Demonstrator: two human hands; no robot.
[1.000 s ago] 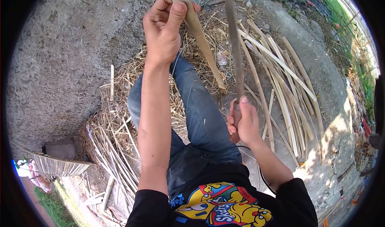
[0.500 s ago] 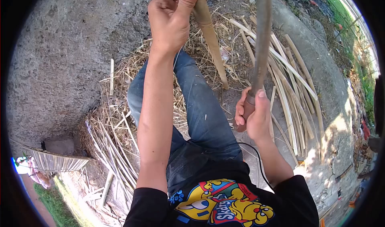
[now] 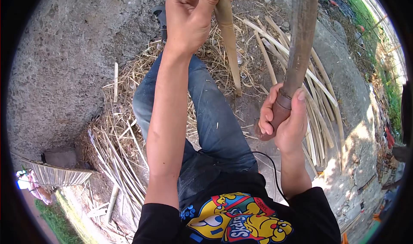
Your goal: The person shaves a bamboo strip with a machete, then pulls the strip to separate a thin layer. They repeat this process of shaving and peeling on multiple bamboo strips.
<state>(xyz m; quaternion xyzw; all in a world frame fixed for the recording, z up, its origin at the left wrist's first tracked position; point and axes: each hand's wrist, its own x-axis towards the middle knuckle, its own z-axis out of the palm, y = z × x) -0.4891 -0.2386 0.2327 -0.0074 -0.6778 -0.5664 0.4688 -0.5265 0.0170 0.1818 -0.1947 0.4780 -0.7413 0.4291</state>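
Slanting below the left grip (image 3: 189,22) clamping it, bamboo (image 3: 230,43) tapers, the right grip (image 3: 291,134) clasping a machete handle (image 3: 280,114)

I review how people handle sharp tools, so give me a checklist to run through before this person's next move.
1. Right hand closed around the handle: ok, fingers and thumb wrap it.
2. Left hand gripping the pale stick: ok, held near the top of the picture.
3. Blade apart from the left hand: ok, a gap shows between them.
4. Both hands gloved: not ok, both are bare.
5. Blade tip in sight: not ok, the top of the picture cuts it off.
6. Stick's lower end resting on the ground: cannot tell from this single view.
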